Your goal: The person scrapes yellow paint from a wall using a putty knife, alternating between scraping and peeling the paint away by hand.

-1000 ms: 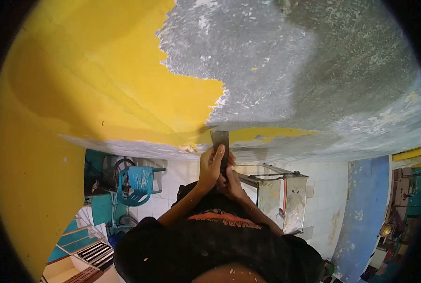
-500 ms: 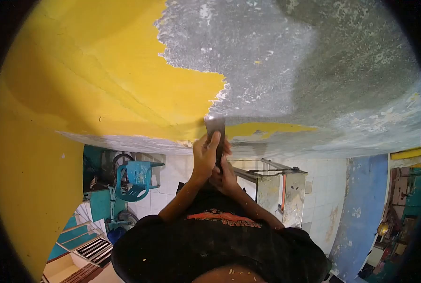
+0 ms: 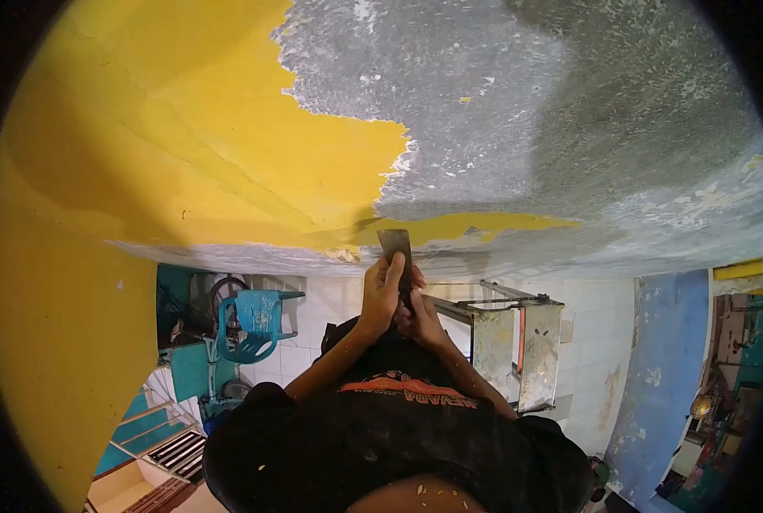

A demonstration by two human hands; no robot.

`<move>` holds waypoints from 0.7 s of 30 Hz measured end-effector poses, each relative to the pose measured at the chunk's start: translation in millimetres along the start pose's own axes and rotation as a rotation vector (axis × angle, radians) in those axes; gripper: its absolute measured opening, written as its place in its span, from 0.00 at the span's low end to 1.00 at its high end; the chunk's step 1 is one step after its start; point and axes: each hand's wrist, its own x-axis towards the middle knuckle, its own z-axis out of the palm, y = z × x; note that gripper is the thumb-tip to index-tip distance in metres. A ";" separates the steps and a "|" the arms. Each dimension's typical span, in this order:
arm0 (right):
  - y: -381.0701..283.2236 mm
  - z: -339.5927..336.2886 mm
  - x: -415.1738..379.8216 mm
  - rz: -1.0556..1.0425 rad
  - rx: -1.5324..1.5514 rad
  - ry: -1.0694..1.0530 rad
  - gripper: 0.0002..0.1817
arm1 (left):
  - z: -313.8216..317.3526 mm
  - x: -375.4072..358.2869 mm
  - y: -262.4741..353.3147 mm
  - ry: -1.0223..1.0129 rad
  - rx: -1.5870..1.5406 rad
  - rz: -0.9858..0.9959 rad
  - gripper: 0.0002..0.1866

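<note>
Both of my hands grip a paint scraper with a wide flat metal blade (image 3: 394,242) in front of my chest. My left hand (image 3: 381,295) wraps its upper part, thumb pressed along the blade. Just below and to the right, my right hand (image 3: 421,323) closes around the handle, which the fingers mostly hide. In this view the blade tip overlaps a yellow strip just under the ragged paint edge. Yellow paint (image 3: 219,145) covers the left of the surface, and bare grey plaster (image 3: 484,111) with white flecks spreads to the right.
A teal plastic chair (image 3: 256,325) and a bicycle stand below left. A worn metal-framed stand (image 3: 518,350) is right of my arms. Farther right is a peeling blue wall (image 3: 659,376), with a cluttered area beyond. Pale chips lie on my black shirt (image 3: 381,436).
The scraper has come down off the ragged paint edge towards my body and slightly right. Both hands moved with it and kept their grip.
</note>
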 end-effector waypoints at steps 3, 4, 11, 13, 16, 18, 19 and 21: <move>-19.6 16.6 8.8 0.112 0.173 -0.035 0.24 | 6.2 15.1 28.0 -0.011 0.010 0.066 0.18; -21.3 15.4 12.9 0.108 0.175 -0.031 0.24 | 7.6 17.4 35.5 -0.032 -0.005 0.107 0.18; 3.3 4.9 0.7 0.050 0.071 0.005 0.24 | 7.8 -3.7 8.9 0.021 -0.047 -0.021 0.18; -6.4 15.1 0.3 0.199 0.312 0.046 0.22 | 7.6 9.5 9.4 0.055 -0.053 -0.028 0.18; 0.1 6.9 4.4 0.172 0.373 -0.173 0.22 | 4.2 12.3 10.9 0.072 -0.066 -0.040 0.18; -5.4 18.1 -15.4 0.118 0.279 -0.044 0.23 | 8.2 1.6 16.4 0.044 -0.079 -0.047 0.19; -11.3 20.4 -13.5 0.069 0.222 0.014 0.24 | 10.1 3.9 15.2 0.031 -0.078 -0.039 0.19; -16.2 21.3 -12.5 -0.056 -0.045 0.108 0.25 | 14.1 -2.5 6.7 0.044 -0.094 -0.079 0.19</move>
